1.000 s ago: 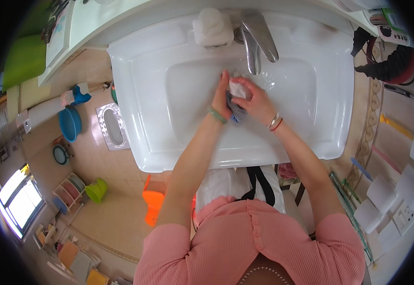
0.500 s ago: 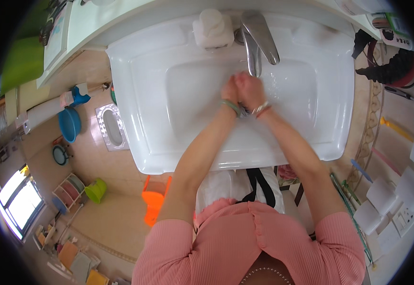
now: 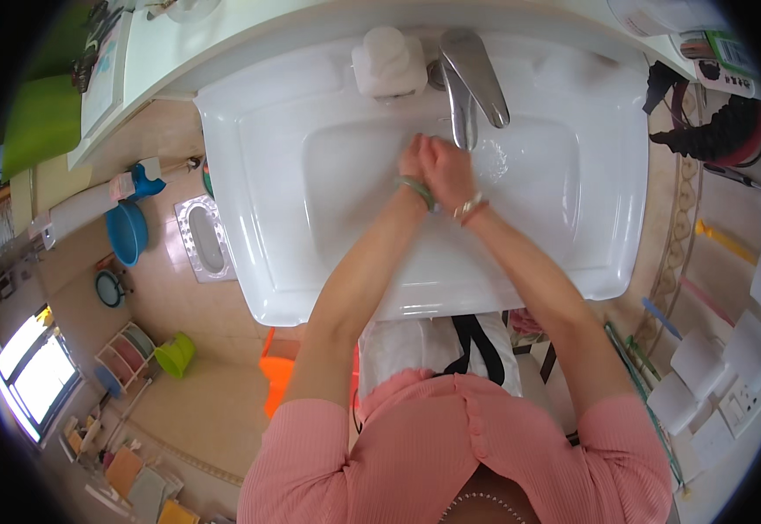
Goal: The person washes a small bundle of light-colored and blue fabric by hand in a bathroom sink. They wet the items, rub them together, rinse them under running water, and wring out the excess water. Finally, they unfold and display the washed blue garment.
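Note:
Over the white sink (image 3: 258, 262), my left hand (image 3: 410, 161) and my right hand (image 3: 450, 175) are pressed together, fingers closed round each other. No other thing shows between them, though the palms are hidden. A green bangle (image 3: 417, 188) circles my left wrist; a pale bracelet (image 3: 468, 206) and a reddish band sit on my right. Just beyond and to the right of my hands is the spout of the metal faucet (image 3: 477, 79). Wet, shiny spots show in the basin right of the spout. A white bottle (image 3: 389, 63) stands left of the faucet.
A pale shelf (image 3: 249, 31) runs behind the sink. Black brushes (image 3: 721, 131) hang at the right wall, near white boxes (image 3: 699, 358) and a socket. On the left floor are a squat toilet (image 3: 207, 237), a blue basin (image 3: 127, 232) and an orange stool (image 3: 277, 375).
My clasped hands have shifted slightly left and nearer to me, away from under the spout. They stay pressed together. The faucet handle looks unchanged.

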Action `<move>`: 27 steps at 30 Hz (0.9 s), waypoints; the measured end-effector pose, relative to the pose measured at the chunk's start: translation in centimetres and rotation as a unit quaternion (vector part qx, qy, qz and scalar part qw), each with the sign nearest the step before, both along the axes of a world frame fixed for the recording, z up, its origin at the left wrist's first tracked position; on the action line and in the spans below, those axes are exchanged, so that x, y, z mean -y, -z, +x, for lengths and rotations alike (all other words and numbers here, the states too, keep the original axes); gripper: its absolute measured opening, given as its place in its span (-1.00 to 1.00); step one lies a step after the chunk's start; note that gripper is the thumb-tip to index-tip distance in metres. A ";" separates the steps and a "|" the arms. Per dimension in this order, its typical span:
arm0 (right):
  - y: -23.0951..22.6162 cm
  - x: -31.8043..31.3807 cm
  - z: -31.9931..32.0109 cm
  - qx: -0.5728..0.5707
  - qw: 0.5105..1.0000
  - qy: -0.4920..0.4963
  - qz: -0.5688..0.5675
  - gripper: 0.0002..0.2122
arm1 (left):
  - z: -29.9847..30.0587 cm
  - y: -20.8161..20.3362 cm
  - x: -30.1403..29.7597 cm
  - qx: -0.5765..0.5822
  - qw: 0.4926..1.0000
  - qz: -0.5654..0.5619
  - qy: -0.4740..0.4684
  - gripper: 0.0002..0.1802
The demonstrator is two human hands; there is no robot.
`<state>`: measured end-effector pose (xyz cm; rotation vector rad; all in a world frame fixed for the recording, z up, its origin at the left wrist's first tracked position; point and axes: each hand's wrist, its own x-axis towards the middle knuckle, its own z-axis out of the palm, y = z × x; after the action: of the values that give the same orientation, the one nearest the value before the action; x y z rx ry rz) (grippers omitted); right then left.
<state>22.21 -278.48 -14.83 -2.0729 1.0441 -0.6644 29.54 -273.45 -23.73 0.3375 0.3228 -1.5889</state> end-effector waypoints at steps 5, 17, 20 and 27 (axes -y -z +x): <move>-1.0 2.8 -3.3 -0.049 0.987 0.033 0.150 -0.82 | -3.1 -6.1 1.5 0.358 0.860 0.340 0.131 -0.62; 0.6 2.4 -3.8 -0.050 0.992 0.072 0.095 -0.83 | -3.4 -7.6 2.0 0.361 0.843 0.374 0.138 -0.73; -3.0 -2.2 -0.8 0.016 0.999 0.008 0.044 -0.81 | -0.7 -0.3 -0.7 0.657 0.724 0.192 0.087 -0.71; 3.0 5.2 -6.9 -0.065 0.962 0.081 0.253 -0.71 | -5.0 -10.1 1.6 0.309 0.881 0.353 0.057 -0.67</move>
<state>15.35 -283.70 -17.84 -1.6109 1.3117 -0.2939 24.57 -275.10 -13.64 1.4178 0.3752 -1.3371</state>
